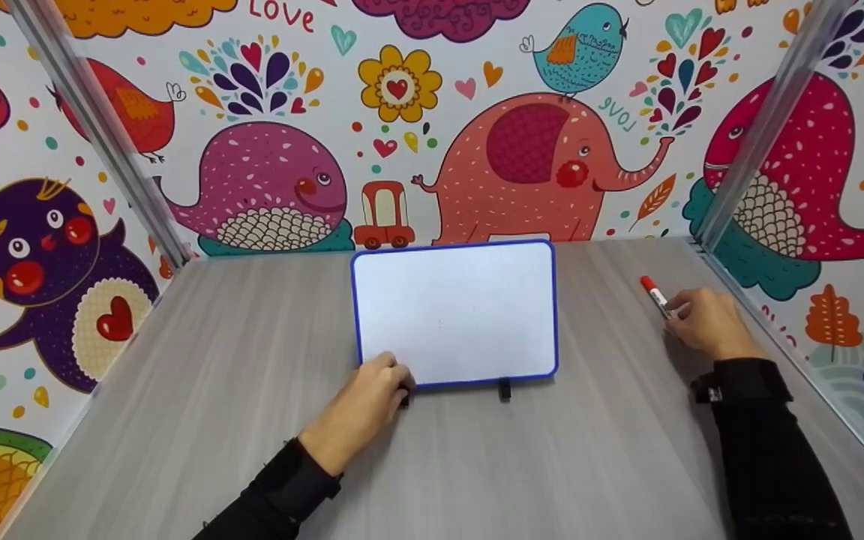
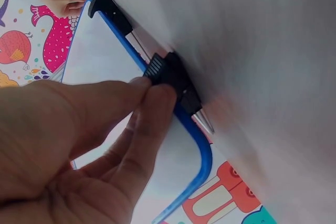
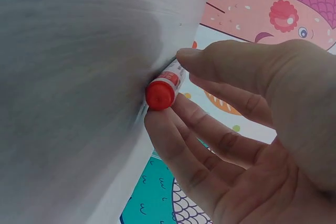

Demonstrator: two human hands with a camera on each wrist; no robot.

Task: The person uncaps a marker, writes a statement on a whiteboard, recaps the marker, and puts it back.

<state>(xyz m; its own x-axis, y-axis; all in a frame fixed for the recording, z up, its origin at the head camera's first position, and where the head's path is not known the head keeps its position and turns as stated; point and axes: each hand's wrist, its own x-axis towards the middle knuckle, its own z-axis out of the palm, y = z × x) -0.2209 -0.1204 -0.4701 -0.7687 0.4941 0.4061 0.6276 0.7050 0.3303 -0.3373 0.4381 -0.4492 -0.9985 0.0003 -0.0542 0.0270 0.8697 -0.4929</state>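
A small whiteboard with a blue frame leans back on a stand with black feet. At its lower left corner my left hand pinches one black foot between thumb and forefinger, as the left wrist view shows. Off to the right lies a white marker with a red cap, its cap pointing away from me. My right hand has its thumb and forefinger on either side of the marker, close at the table surface. In the right wrist view the marker's round red end faces the camera.
The second black foot supports the board's lower right. Cartoon-printed walls enclose the grey wood-grain table at the back and both sides. A metal post rises at the back right corner, near my right hand.
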